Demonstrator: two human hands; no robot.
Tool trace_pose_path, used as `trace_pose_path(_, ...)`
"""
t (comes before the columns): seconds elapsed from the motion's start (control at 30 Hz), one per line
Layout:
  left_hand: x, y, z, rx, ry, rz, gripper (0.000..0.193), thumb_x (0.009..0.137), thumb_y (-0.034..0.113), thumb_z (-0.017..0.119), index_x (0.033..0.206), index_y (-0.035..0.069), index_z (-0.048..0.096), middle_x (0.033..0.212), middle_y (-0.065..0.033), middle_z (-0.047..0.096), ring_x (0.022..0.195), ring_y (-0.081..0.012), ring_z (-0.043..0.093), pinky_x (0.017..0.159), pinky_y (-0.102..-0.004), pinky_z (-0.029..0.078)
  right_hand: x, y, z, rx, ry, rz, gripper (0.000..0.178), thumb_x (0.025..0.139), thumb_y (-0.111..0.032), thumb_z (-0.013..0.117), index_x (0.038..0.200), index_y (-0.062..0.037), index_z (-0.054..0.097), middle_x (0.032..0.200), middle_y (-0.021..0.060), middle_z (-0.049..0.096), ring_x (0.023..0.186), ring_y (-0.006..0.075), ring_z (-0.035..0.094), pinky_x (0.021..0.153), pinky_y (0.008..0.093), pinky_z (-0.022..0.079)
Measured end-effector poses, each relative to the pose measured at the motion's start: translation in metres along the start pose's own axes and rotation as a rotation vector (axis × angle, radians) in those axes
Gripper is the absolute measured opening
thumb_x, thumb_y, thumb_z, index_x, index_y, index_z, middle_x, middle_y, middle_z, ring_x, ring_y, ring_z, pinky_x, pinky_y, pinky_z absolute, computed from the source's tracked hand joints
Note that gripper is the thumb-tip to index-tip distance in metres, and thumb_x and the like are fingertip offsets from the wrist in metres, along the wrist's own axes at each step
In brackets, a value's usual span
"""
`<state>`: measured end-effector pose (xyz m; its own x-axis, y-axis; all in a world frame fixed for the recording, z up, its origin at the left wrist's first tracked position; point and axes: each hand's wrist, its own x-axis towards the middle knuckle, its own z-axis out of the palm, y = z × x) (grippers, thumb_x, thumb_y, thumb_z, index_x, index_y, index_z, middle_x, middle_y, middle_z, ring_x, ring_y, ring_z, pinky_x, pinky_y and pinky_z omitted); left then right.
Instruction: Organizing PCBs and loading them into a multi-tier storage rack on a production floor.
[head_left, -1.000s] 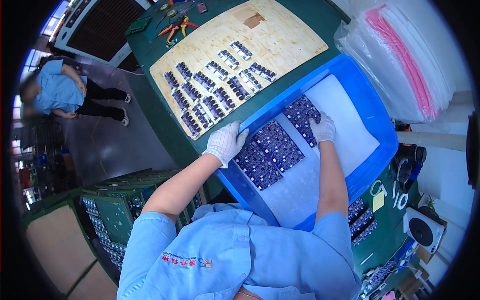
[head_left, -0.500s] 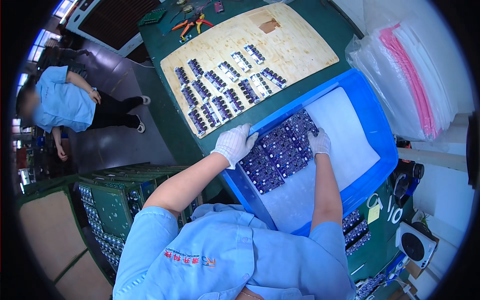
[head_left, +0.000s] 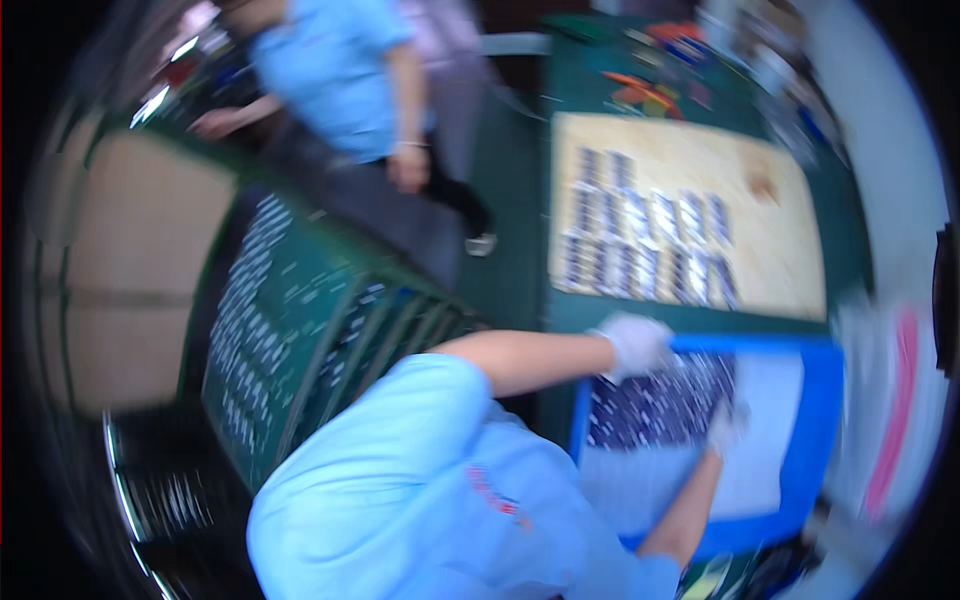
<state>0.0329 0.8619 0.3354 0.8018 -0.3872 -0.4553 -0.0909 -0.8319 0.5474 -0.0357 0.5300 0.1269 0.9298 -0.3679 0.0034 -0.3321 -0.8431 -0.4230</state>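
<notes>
A blue plastic bin [head_left: 822, 425] holds a white foam sheet [head_left: 775, 400] with dark purple circuit boards [head_left: 655, 405] lying side by side on it. My left hand [head_left: 637, 346], in a white glove, is at the bin's far left rim, beside the boards' far edge. At the boards' right edge is my right hand [head_left: 728, 425], also gloved, over the bin and nearest the foam. Motion smears the fingers of both hands, so their grip cannot be made out.
Beyond the bin, a wooden board [head_left: 770, 250] carries rows of small circuit modules [head_left: 645, 235]. Pliers [head_left: 640, 95] lie farther back on the green table [head_left: 690, 322]. A person in a blue shirt [head_left: 335, 75] stands at far left, near a rack of boards [head_left: 290, 320]. Pink-and-white wrapped sheets [head_left: 890, 420] stand at right.
The view has swung left and blurred, so the bin and wooden board appear farther right. Both hands remain by the bin and its boards. The other person appears larger and closer.
</notes>
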Motion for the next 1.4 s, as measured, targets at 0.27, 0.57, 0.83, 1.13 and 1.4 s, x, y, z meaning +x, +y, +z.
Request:
trace_pose_path(0.27, -0.003, -0.036, 0.033, 0.078, 0.314, 0.134, 0.041, 0.081, 0.038, 0.061, 0.091, -0.002, 0.060, 0.077, -0.0189, 0.065, 0.078, -0.0373, 0.065, 0.071, -0.0463, 0.052, -0.088, -0.071, -0.123, -0.157, 0.071, -0.162, 0.041, 0.094, -0.032, 0.054, 0.112, 0.0045, 0.059, 0.109, 0.0238, 0.062, 0.098, 0.0347, 0.061, 0.086, 0.0404, 0.049)
trace_pose_path(0.57, -0.007, -0.050, 0.022, -0.472, 0.696, 0.141, 0.040, 0.088, 0.031, 0.053, 0.114, 0.002, 0.058, 0.106, -0.0217, 0.062, 0.098, -0.0395, 0.059, 0.089, -0.0425, 0.047, -0.260, -0.156, -0.189, 0.285, -0.186, -0.091, 0.040, 0.094, -0.028, 0.051, 0.115, 0.0060, 0.056, 0.108, 0.0259, 0.061, 0.099, 0.0370, 0.060, 0.087, 0.0391, 0.049)
trace_pose_path(0.83, -0.147, -0.096, 0.089, -0.360, 1.126, 0.169, 0.029, 0.088, 0.017, 0.057, 0.112, 0.001, 0.056, 0.110, -0.0179, 0.060, 0.103, -0.0337, 0.059, 0.090, -0.0390, 0.047, -0.337, -0.108, -0.142, 0.128, -0.169, -0.303, 0.053, 0.083, -0.029, 0.057, 0.123, 0.0054, 0.052, 0.117, 0.0284, 0.057, 0.106, 0.0418, 0.056, 0.092, 0.0458, 0.045)
trace_pose_path(1.13, -0.284, -0.140, 0.178, -0.199, 1.081, -0.082, 0.032, 0.084, 0.016, 0.059, 0.113, 0.002, 0.058, 0.107, -0.0176, 0.061, 0.099, -0.0330, 0.060, 0.087, -0.0388, 0.049, -0.352, -0.069, -0.113, 0.255, -0.124, -0.455, 0.038, 0.081, -0.020, 0.059, 0.114, -0.0021, 0.060, 0.104, 0.0276, 0.062, 0.091, 0.0430, 0.060, 0.079, 0.0452, 0.049)
trace_pose_path(1.4, -0.391, -0.192, 0.269, -0.109, 0.639, -0.666, 0.040, 0.089, 0.033, 0.046, 0.119, 0.009, 0.056, 0.115, -0.0196, 0.058, 0.104, -0.0383, 0.058, 0.090, -0.0467, 0.046, -0.367, -0.062, -0.115, 0.243, -0.084, -0.613, 0.030, 0.083, -0.019, 0.058, 0.106, -0.0007, 0.062, 0.091, 0.0255, 0.063, 0.081, 0.0422, 0.061, 0.072, 0.0444, 0.050)
